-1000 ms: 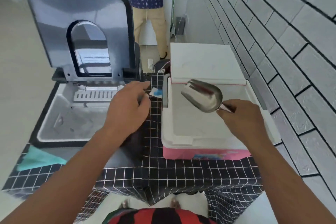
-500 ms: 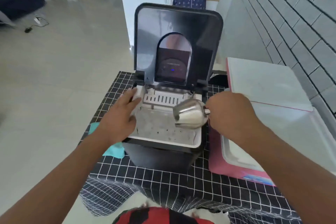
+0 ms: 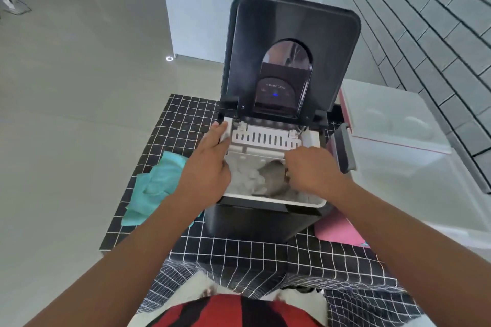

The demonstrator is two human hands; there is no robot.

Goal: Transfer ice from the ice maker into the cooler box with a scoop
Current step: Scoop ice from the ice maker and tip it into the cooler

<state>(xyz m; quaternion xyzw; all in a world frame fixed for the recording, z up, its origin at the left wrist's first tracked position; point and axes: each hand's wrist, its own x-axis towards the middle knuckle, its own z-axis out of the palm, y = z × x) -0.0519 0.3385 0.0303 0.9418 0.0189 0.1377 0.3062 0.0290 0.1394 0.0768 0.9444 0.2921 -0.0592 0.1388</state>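
1. Both hands are at the ice maker (image 3: 265, 218); the left hand (image 3: 210, 164) lies on its left rim, fingers loosely spread and stretched toward the back left corner, holding nothing.
2. Down inside the basket, the right hand (image 3: 310, 167) is curled around the handle of the scoop (image 3: 271, 175); the handle itself is hidden under the fingers.
3. Only the metal bowl of the scoop shows, blurred, pointing left and lying low among the ice (image 3: 247, 178); whether any ice sits in it cannot be told.
4. Ice pieces fill the white basket between the two hands, pale and heaped; a white slotted tray (image 3: 265, 139) spans the back of the basket.
5. The black lid (image 3: 289, 34) of the ice maker stands upright, hinged at the back; a small blue light shows through its arched window.
6. Just right of the ice maker is the cooler box (image 3: 340, 233), pink outside and white inside; its lid (image 3: 393, 114) is open and leans back toward the tiled wall (image 3: 425, 21).
7. Everything rests on a black checked cloth (image 3: 239, 249); a teal rag (image 3: 156, 183) lies crumpled to the left of the ice maker, partly under the left forearm.
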